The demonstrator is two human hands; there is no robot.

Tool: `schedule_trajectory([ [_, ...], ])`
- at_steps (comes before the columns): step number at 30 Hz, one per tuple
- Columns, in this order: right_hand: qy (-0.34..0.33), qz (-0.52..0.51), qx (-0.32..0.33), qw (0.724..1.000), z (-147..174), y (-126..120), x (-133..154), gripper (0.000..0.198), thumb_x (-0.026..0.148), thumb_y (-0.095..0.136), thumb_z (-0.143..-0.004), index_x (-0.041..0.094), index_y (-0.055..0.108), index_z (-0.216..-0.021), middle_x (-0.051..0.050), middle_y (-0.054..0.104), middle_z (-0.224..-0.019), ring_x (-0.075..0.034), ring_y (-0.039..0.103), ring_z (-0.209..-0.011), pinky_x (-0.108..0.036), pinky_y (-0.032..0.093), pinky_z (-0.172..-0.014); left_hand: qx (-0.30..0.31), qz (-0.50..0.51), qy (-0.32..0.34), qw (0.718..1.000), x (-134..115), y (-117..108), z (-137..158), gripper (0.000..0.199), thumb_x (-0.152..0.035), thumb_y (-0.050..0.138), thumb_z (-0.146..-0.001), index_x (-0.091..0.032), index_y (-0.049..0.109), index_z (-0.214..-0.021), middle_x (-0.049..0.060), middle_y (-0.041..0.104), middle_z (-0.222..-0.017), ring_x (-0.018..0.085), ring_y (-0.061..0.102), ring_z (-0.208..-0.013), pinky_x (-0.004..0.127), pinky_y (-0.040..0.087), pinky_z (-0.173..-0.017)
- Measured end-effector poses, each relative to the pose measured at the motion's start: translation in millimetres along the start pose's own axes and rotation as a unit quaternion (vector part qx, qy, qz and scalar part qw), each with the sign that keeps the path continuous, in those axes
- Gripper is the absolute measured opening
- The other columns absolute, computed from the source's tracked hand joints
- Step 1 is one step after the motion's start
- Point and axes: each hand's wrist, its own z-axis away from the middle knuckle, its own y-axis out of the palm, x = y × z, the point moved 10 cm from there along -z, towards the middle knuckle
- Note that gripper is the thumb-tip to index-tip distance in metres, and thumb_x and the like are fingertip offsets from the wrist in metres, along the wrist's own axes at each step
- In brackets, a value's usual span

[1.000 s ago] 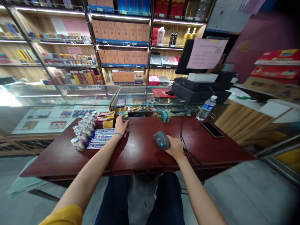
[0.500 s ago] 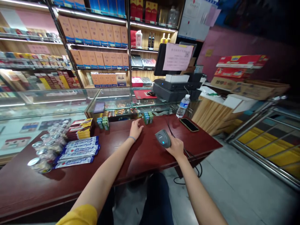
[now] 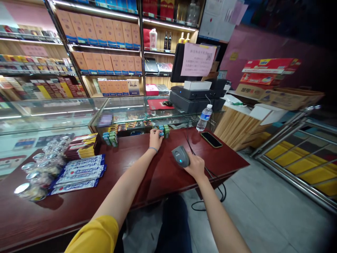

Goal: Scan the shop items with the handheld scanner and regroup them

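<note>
My right hand is wrapped round the handle of a grey barcode scanner, which has a lit blue light and is held above the dark red table. At the table's far edge, my left hand has its fingers closed on one small blue-green pack. That pack belongs to a little group of upright green packs right beside the fingers. A similar group of small green packs stands farther left. Between the hands and the right corner lie a black phone and an upright water bottle.
Lidded jars, blue-and-white packets and brown-yellow boxes fill the table's left part. A glass counter runs behind, with a monitor on it. The scanner's cable hangs over the edge. A metal railing is at right.
My left hand has moved right and forward to the small green packs, and its fingers have closed on one. The scanner stays in my right hand, nearly still. The view has shifted slightly.
</note>
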Motion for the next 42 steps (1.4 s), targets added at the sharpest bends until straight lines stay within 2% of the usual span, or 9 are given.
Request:
schedule_trajectory([
  [4,0.009,0.004,0.008,1.0,2,4,-2,0.036,0.034,0.055,-0.077,0.014,0.063,-0.106,-0.006,0.069,-0.076,-0.018,0.062,-0.068,-0.027,0.042,-0.065,0.02,0.055,-0.038,0.998,3,-12,14,0.023,-0.017,0.065,-0.079,-0.021,0.062,-0.102,0.007,0.061,-0.1,0.02,0.059,-0.096,0.037,0.047,-0.092],
  [10,0.012,-0.02,-0.002,1.0,-1,6,23,0.034,0.032,0.055,-0.077,0.015,0.062,-0.106,-0.007,0.069,-0.076,-0.02,0.063,-0.069,-0.028,0.043,-0.067,-0.041,0.263,-0.133,0.955,31,-71,54,0.035,-0.03,0.064,-0.082,-0.019,0.06,-0.114,0.007,0.066,-0.106,0.016,0.063,-0.091,0.032,0.05,-0.087],
  [15,-0.024,-0.079,0.016,0.996,-10,21,79,0.038,0.029,0.053,-0.076,0.015,0.059,-0.11,-0.008,0.071,-0.086,-0.02,0.065,-0.074,-0.029,0.044,-0.068,-0.041,0.355,-0.189,0.915,55,-133,82,0.048,-0.037,0.065,-0.082,-0.02,0.058,-0.126,0.007,0.067,-0.108,0.015,0.062,-0.092,0.029,0.051,-0.083],
  [18,-0.072,-0.11,0.027,0.991,-15,31,121,0.038,0.03,0.053,-0.076,0.014,0.059,-0.111,-0.009,0.072,-0.091,-0.02,0.065,-0.075,-0.029,0.043,-0.069,-0.062,0.437,-0.234,0.866,71,-171,94,0.054,-0.035,0.065,-0.083,-0.023,0.052,-0.134,0.008,0.065,-0.118,0.013,0.063,-0.091,0.025,0.052,-0.077],
  [21,-0.112,-0.143,0.043,0.982,-18,39,158,0.04,0.031,0.053,-0.077,0.013,0.059,-0.113,-0.009,0.072,-0.095,-0.019,0.065,-0.077,-0.029,0.041,-0.069,-0.064,0.501,-0.262,0.822,82,-195,105,0.048,-0.033,0.065,-0.084,-0.022,0.055,-0.13,0.009,0.061,-0.129,0.013,0.063,-0.092,0.024,0.053,-0.074],
  [27,-0.183,-0.173,0.072,0.965,-14,48,205,0.043,0.031,0.053,-0.078,0.012,0.058,-0.116,-0.008,0.071,-0.087,-0.017,0.062,-0.072,-0.029,0.039,-0.067,-0.044,0.553,-0.281,0.783,94,-204,118,0.04,-0.033,0.064,-0.086,-0.02,0.059,-0.124,0.01,0.059,-0.133,0.012,0.064,-0.093,0.023,0.054,-0.073],
  [34,-0.206,-0.183,0.089,0.957,-8,49,211,0.032,0.028,0.053,-0.078,0.014,0.061,-0.106,-0.006,0.069,-0.083,-0.016,0.061,-0.071,-0.029,0.039,-0.068,-0.013,0.518,-0.245,0.82,84,-207,114,0.036,-0.039,0.053,-0.092,-0.021,0.059,-0.124,0.011,0.056,-0.135,0.015,0.062,-0.1,0.028,0.052,-0.077],
  [38,-0.193,-0.188,0.081,0.96,-10,46,208,0.034,0.029,0.053,-0.079,0.013,0.06,-0.108,-0.006,0.069,-0.085,-0.017,0.062,-0.072,-0.029,0.04,-0.067,-0.023,0.478,-0.247,0.843,87,-209,114,0.039,-0.042,0.051,-0.093,-0.022,0.057,-0.127,0.012,0.056,-0.134,0.017,0.061,-0.102,0.03,0.052,-0.078],
  [42,-0.184,-0.185,0.074,0.963,-12,45,206,0.036,0.03,0.053,-0.08,0.013,0.057,-0.111,-0.006,0.07,-0.086,-0.017,0.062,-0.072,-0.03,0.039,-0.068,-0.042,0.504,-0.261,0.823,93,-206,117,0.043,-0.038,0.06,-0.088,-0.024,0.055,-0.129,0.01,0.06,-0.13,0.016,0.062,-0.1,0.028,0.052,-0.078],
])
